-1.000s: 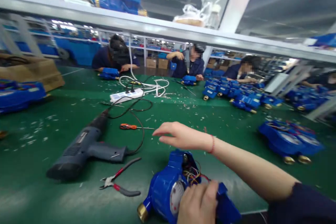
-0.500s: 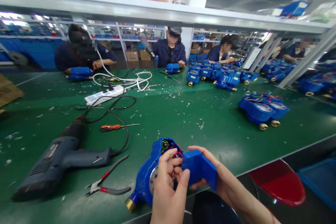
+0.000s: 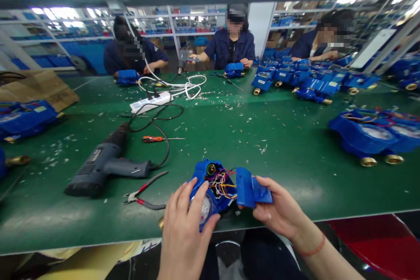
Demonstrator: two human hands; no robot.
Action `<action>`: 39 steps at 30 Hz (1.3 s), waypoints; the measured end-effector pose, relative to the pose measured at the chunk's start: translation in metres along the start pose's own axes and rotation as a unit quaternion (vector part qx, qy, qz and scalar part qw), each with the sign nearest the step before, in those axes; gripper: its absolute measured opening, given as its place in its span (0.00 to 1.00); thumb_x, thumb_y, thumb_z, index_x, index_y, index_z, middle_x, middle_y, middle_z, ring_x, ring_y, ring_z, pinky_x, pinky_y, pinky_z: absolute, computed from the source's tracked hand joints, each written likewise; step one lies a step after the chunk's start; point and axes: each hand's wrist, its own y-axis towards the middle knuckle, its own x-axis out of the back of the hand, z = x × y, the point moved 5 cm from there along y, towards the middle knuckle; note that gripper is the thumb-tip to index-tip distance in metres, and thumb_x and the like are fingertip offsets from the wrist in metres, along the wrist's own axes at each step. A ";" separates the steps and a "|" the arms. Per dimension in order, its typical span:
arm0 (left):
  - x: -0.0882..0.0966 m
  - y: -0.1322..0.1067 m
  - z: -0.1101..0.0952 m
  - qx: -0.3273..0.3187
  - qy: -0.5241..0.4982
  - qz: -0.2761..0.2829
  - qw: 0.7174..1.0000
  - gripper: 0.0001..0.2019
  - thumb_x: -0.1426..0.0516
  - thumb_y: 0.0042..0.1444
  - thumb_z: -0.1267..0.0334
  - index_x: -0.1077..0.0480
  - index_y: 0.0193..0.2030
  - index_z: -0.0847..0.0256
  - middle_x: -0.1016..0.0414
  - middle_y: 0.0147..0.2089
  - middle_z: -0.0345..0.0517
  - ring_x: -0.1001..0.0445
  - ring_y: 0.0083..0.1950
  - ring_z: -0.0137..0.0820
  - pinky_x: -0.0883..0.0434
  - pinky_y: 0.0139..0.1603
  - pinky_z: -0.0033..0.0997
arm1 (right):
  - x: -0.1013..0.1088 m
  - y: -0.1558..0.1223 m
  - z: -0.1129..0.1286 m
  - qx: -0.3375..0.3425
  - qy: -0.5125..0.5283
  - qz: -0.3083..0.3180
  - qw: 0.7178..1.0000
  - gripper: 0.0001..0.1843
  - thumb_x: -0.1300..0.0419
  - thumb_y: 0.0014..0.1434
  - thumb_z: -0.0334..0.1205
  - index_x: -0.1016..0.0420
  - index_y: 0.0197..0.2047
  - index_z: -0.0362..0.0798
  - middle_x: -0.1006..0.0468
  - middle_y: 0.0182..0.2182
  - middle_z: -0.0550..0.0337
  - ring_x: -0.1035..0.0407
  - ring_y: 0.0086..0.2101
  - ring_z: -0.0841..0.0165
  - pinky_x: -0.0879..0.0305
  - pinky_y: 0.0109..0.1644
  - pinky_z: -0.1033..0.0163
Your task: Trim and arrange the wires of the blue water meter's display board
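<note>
A blue water meter (image 3: 210, 183) rests at the near edge of the green table (image 3: 229, 140), its housing open with coloured wires (image 3: 222, 182) showing. My left hand (image 3: 184, 232) wraps over the meter's dial side and grips it. My right hand (image 3: 278, 210) holds the blue cover (image 3: 251, 189) that hangs off the meter's right side, fingers under it and thumb on top. Both hands are closed on these parts.
Left of the meter lie red-handled pliers (image 3: 144, 194), a grey heat gun (image 3: 105, 164) and an orange screwdriver (image 3: 157, 139). A white power strip (image 3: 151, 102) sits further back. Blue meters (image 3: 370, 133) pile at the right and far right. Other people work across the table.
My right hand came back from reaching out over the table and took hold of the blue cover. My left hand shifted its grip on the meter. The camera tilted down.
</note>
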 end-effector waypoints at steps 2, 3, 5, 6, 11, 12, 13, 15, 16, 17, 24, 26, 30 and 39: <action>-0.004 0.003 0.004 -0.019 -0.008 0.019 1.000 0.30 0.38 0.56 0.63 0.40 0.65 0.55 0.31 0.62 0.55 0.32 0.60 0.47 0.29 0.56 0.52 | -0.002 0.001 0.000 -0.047 0.023 0.006 0.999 0.13 0.43 0.62 0.44 0.28 0.40 0.42 0.19 0.29 0.47 0.24 0.24 0.65 0.45 0.13 0.76; -0.005 0.006 0.007 -0.030 -0.011 0.027 0.999 0.30 0.37 0.56 0.64 0.41 0.65 0.55 0.31 0.62 0.54 0.32 0.60 0.47 0.29 0.56 0.51 | -0.003 0.001 0.000 -0.074 0.035 0.009 0.997 0.15 0.48 0.65 0.45 0.28 0.41 0.41 0.20 0.29 0.46 0.25 0.23 0.66 0.46 0.13 0.77; -0.004 0.013 0.012 -0.048 -0.010 0.043 0.998 0.31 0.37 0.56 0.65 0.41 0.65 0.55 0.32 0.63 0.54 0.33 0.61 0.47 0.30 0.58 0.51 | -0.006 0.001 -0.001 -0.122 0.059 0.023 0.991 0.22 0.55 0.69 0.50 0.29 0.44 0.40 0.21 0.27 0.44 0.27 0.21 0.70 0.48 0.13 0.79; -0.003 0.016 0.014 -0.049 -0.005 0.051 0.998 0.31 0.37 0.56 0.65 0.41 0.65 0.55 0.32 0.64 0.55 0.34 0.62 0.48 0.32 0.60 0.54 | -0.008 0.001 -0.001 -0.140 0.072 0.033 0.987 0.25 0.58 0.69 0.52 0.29 0.44 0.40 0.22 0.26 0.43 0.29 0.20 0.72 0.48 0.13 0.80; 0.013 0.031 0.000 -0.037 -0.002 -0.018 0.999 0.26 0.38 0.58 0.67 0.38 0.62 0.60 0.34 0.64 0.63 0.37 0.65 0.52 0.38 0.62 0.64 | -0.015 -0.002 -0.001 -0.171 0.140 0.070 0.973 0.30 0.61 0.70 0.56 0.31 0.50 0.39 0.21 0.31 0.36 0.30 0.20 0.76 0.42 0.17 0.81; 0.016 0.034 -0.007 -0.046 -0.020 -0.045 0.998 0.24 0.39 0.59 0.67 0.37 0.62 0.61 0.34 0.63 0.63 0.37 0.65 0.50 0.37 0.62 0.61 | -0.017 -0.004 -0.001 -0.175 0.148 0.076 0.970 0.32 0.63 0.70 0.56 0.31 0.51 0.37 0.21 0.31 0.35 0.31 0.19 0.76 0.41 0.17 0.81; 0.018 0.038 -0.014 -0.060 -0.034 -0.064 0.996 0.23 0.39 0.59 0.68 0.36 0.61 0.61 0.33 0.62 0.63 0.38 0.65 0.49 0.37 0.63 0.59 | -0.018 -0.005 -0.002 -0.178 0.156 0.083 0.968 0.33 0.64 0.70 0.56 0.32 0.51 0.36 0.21 0.32 0.34 0.32 0.18 0.77 0.40 0.17 0.80; 0.018 0.047 -0.025 -0.091 -0.046 -0.072 0.992 0.21 0.40 0.60 0.70 0.34 0.60 0.58 0.33 0.62 0.59 0.38 0.65 0.48 0.38 0.63 0.60 | -0.020 -0.008 -0.004 -0.180 0.169 0.096 0.964 0.36 0.68 0.70 0.56 0.32 0.51 0.34 0.21 0.33 0.34 0.33 0.16 0.78 0.39 0.17 0.80; 0.017 0.052 -0.028 -0.104 -0.050 -0.067 0.991 0.18 0.41 0.60 0.71 0.31 0.56 0.56 0.32 0.62 0.57 0.38 0.65 0.48 0.40 0.64 0.62 | -0.020 -0.010 -0.004 -0.183 0.172 0.102 0.962 0.36 0.68 0.70 0.56 0.31 0.50 0.34 0.21 0.33 0.34 0.34 0.15 0.79 0.39 0.17 0.80; 0.015 0.056 -0.029 -0.115 -0.056 -0.060 0.990 0.13 0.42 0.61 0.71 0.28 0.52 0.56 0.30 0.61 0.55 0.37 0.64 0.48 0.42 0.64 0.63 | -0.021 -0.012 -0.006 -0.189 0.173 0.107 0.961 0.36 0.68 0.70 0.56 0.31 0.50 0.35 0.20 0.33 0.35 0.34 0.14 0.80 0.38 0.17 0.80; 0.016 0.070 -0.023 -0.142 -0.126 -0.053 0.980 0.08 0.47 0.65 0.69 0.28 0.38 0.60 0.21 0.46 0.48 0.26 0.48 0.39 0.31 0.48 0.44 | -0.013 -0.030 -0.025 -0.162 0.026 0.073 0.984 0.27 0.54 0.69 0.55 0.33 0.54 0.38 0.21 0.39 0.42 0.23 0.30 0.72 0.39 0.17 0.80; 0.019 0.068 -0.025 -0.152 -0.155 -0.056 0.975 0.09 0.49 0.66 0.69 0.28 0.38 0.61 0.21 0.44 0.49 0.26 0.45 0.36 0.29 0.44 0.39 | 0.001 -0.030 -0.026 -0.021 -0.128 0.007 0.991 0.27 0.45 0.64 0.54 0.38 0.59 0.45 0.23 0.46 0.45 0.24 0.40 0.64 0.35 0.19 0.76; 0.025 0.060 -0.027 -0.174 -0.201 -0.050 0.963 0.12 0.52 0.68 0.70 0.27 0.39 0.65 0.22 0.42 0.52 0.25 0.43 0.34 0.27 0.43 0.34 | 0.019 -0.038 -0.023 0.299 -0.437 -0.126 0.839 0.42 0.39 0.58 0.61 0.48 0.68 0.54 0.38 0.63 0.47 0.37 0.59 0.54 0.29 0.55 0.50; 0.031 0.048 -0.038 -0.164 -0.185 -0.086 0.965 0.09 0.48 0.66 0.71 0.26 0.42 0.65 0.21 0.43 0.50 0.29 0.44 0.34 0.31 0.47 0.35 | -0.017 -0.034 -0.018 0.496 -0.679 -0.098 0.533 0.47 0.36 0.60 0.48 0.58 0.73 0.55 0.31 0.58 0.46 0.34 0.55 0.53 0.32 0.55 0.46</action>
